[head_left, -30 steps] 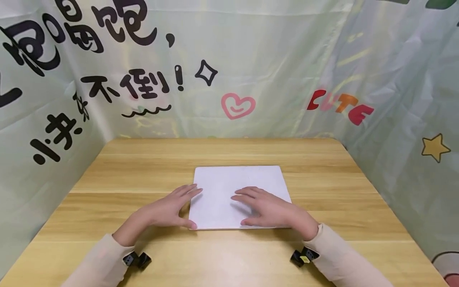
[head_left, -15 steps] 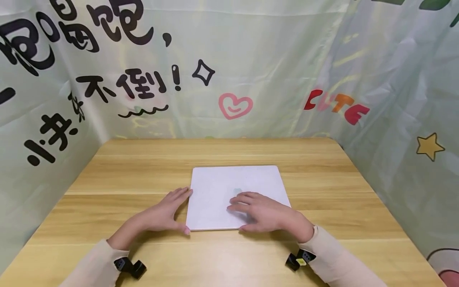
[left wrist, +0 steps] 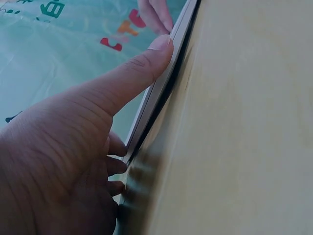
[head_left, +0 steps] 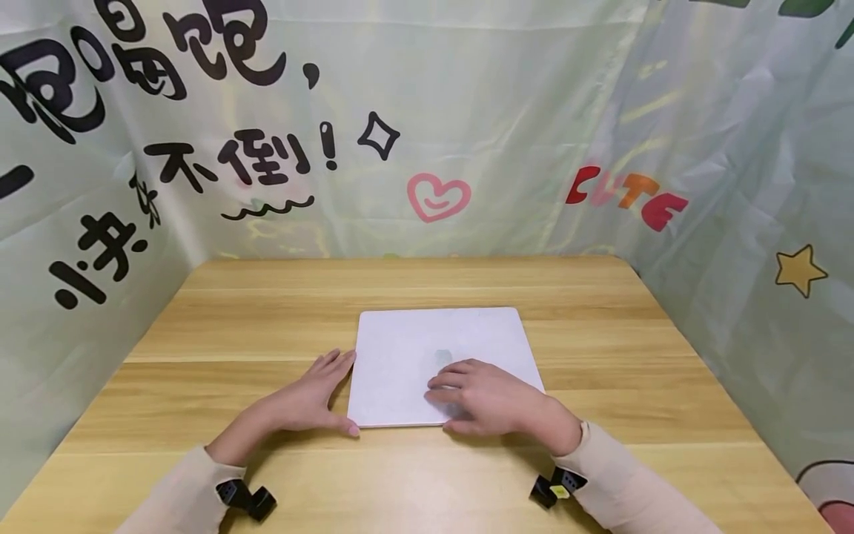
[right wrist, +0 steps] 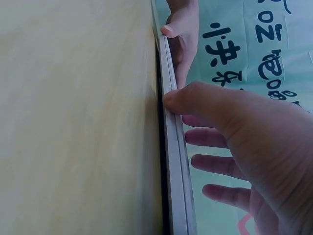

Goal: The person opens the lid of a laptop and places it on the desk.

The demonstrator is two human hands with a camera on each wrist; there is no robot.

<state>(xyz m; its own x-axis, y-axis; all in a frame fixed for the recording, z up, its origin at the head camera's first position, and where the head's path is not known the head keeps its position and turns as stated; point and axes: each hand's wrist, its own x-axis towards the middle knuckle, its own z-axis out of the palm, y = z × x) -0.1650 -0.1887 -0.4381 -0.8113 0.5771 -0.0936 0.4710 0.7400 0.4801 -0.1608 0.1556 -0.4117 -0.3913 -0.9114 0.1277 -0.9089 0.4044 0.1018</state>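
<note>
A closed silver-white laptop [head_left: 394,371] lies flat on the table, a faint grey logo at the middle of its lid. Its two-layer front edge [left wrist: 149,100] shows in the left wrist view. My left hand [head_left: 310,400] is at the near left corner, thumb against the front edge and fingers along the left side. Fairly straight fingers of my right hand [head_left: 490,400] extend over the lid. In the right wrist view, the right thumb [right wrist: 183,100] touches the front edge near the seam; the fingers are apart from each other.
The wooden table [head_left: 267,297] extends round the laptop on all sides. Printed cloth [head_left: 520,96] hangs behind and beside it. A small black camera [head_left: 247,498] sits at the left cuff, another black camera [head_left: 558,486] at the right cuff.
My left hand has moved off the lid to the laptop's left edge and corner. The right hand has come slightly nearer, bringing its thumb to the front edge and uncovering the logo.
</note>
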